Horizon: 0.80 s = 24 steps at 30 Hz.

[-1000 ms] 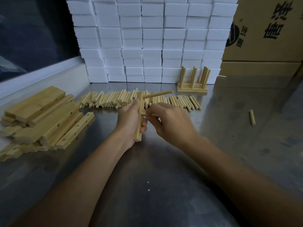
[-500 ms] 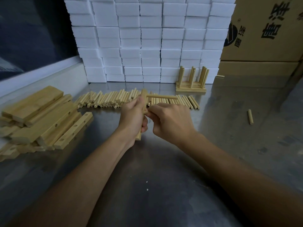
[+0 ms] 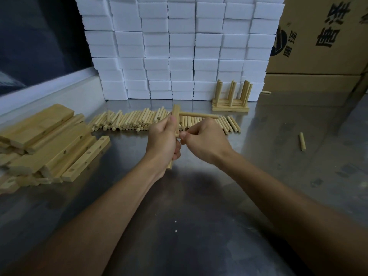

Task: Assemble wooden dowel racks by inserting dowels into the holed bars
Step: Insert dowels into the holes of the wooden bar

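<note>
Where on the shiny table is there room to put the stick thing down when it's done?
Bare metal table lies between the finished rack and the stray dowel, and in front of the arms. It is crowded on the left by the holed bars and behind the hands along the dowel row.
</note>
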### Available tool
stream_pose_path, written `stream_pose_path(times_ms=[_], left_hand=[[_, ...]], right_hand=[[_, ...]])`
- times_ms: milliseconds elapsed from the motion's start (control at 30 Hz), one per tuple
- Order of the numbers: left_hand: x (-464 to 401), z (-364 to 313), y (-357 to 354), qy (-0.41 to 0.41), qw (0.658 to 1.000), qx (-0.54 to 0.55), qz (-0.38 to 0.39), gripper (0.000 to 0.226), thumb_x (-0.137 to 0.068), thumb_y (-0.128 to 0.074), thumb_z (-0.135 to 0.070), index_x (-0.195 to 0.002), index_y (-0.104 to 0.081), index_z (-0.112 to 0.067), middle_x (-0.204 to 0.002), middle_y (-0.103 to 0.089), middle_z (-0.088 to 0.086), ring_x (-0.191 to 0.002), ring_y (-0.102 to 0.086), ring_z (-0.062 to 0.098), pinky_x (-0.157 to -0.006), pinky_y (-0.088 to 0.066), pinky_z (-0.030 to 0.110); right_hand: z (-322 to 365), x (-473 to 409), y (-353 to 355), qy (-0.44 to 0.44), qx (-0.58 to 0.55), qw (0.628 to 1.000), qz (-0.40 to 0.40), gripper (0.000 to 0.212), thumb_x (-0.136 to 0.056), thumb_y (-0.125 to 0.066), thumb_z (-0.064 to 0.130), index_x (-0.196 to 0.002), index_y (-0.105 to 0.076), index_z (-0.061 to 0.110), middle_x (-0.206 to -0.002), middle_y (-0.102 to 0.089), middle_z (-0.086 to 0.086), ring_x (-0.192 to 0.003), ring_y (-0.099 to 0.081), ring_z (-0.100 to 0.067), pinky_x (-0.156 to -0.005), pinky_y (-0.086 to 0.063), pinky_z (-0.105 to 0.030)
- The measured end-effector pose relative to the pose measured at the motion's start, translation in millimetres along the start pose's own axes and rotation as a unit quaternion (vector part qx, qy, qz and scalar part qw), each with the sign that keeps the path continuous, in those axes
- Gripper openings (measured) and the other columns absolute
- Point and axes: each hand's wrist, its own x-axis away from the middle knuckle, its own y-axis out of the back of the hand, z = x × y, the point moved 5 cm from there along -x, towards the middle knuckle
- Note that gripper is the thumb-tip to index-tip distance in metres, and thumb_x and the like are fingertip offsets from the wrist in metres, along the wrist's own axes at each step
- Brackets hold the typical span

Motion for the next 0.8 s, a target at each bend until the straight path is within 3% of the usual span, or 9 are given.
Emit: stream_pose_path(times_ms=[100, 200, 333, 433, 567, 700, 800], left_hand=[[-0.7, 1.0, -0.4, 0.016, 1.0, 0.005, -0.015, 0.035, -0.106, -0.041, -0.032, -0.079, -0.054, -0.015, -0.06, -0.044, 0.005, -0.042, -0.037, 0.013, -0.04, -0.028, 0.023], [-1.3, -3.1, 2.4, 0.011, 0.999, -0.006, -0.032, 0.034, -0.106, -0.041, -0.031, -0.08, -0.053, -0.014, -0.048, -0.046, -0.005, -0.038, -0.041, 0.01, -0.039, -0.032, 0.022], [-0.1, -7.9, 4.1, -0.027, 0.998, -0.039, -0.037, 0.038, -0.105, -0.042, -0.035, -0.075, -0.048, -0.013, -0.045, -0.04, -0.004, -0.036, -0.036, 0.011, -0.036, -0.029, 0.02], [-1.4, -11.7, -0.4, -0.064, 0.996, -0.049, -0.029, 0.04, -0.106, -0.043, -0.033, -0.069, -0.046, -0.017, -0.048, -0.038, -0.001, -0.037, -0.033, 0.01, -0.036, -0.027, 0.022], [-1.6, -10.5, -4.0, -0.073, 0.996, -0.047, -0.004, 0.036, -0.106, -0.042, -0.032, -0.075, -0.059, -0.026, -0.047, -0.039, -0.003, -0.038, -0.032, 0.01, -0.037, -0.027, 0.02], [-3.6, -7.0, -5.1, -0.071, 0.994, -0.078, 0.004, 0.033, -0.107, -0.04, -0.028, -0.118, -0.06, -0.004, -0.046, -0.04, -0.003, -0.04, -0.03, 0.013, -0.038, -0.025, 0.02], [-2.0, -6.6, -7.8, -0.082, 0.991, -0.106, 0.013, 0.034, -0.107, -0.039, -0.027, -0.128, -0.059, -0.01, -0.057, -0.038, 0.008, -0.041, -0.03, 0.013, -0.039, -0.025, 0.021]], right_hand=[[11.9, 8.3, -0.3, 0.131, 0.18, 0.972, -0.074, 0.037, -0.087, -0.051, 0.036, -0.054, -0.047, 0.021, -0.048, -0.045, 0.006, -0.052, -0.048, -0.02, -0.055, -0.037, -0.03], [22.1, 15.0, -1.6, 0.186, 0.27, 0.936, -0.126, 0.032, -0.081, -0.038, 0.041, -0.061, -0.055, 0.021, -0.052, -0.049, 0.002, -0.052, -0.05, -0.028, -0.052, -0.027, -0.028], [13.6, 6.0, -5.3, 0.083, 0.183, 0.974, -0.103, 0.032, -0.078, -0.042, 0.042, -0.055, -0.045, 0.02, -0.053, -0.046, 0.006, -0.059, -0.05, -0.025, -0.055, -0.028, -0.029], [1.4, -1.6, -5.3, -0.017, 0.054, 0.997, -0.05, 0.036, -0.079, -0.046, 0.042, -0.054, -0.057, 0.017, -0.049, -0.048, 0.006, -0.062, -0.056, -0.024, -0.061, -0.039, -0.03], [-5.7, -3.9, -4.4, -0.082, -0.044, 0.995, 0.027, 0.04, -0.091, -0.054, 0.035, -0.068, -0.067, 0.005, -0.038, -0.041, 0.01, -0.043, -0.043, -0.011, -0.052, -0.038, -0.025], [-7.7, -2.7, 0.5, -0.136, -0.092, 0.982, 0.095, 0.027, -0.087, -0.056, 0.021, -0.061, -0.062, 0.014, -0.043, -0.042, 0.007, -0.042, -0.036, -0.009, -0.046, -0.03, -0.025], [-11.4, -0.6, 1.1, -0.17, -0.109, 0.97, 0.137, 0.018, -0.083, -0.054, 0.017, -0.066, -0.06, 0.013, -0.05, -0.04, 0.001, -0.046, -0.03, -0.013, -0.045, -0.024, -0.026]])
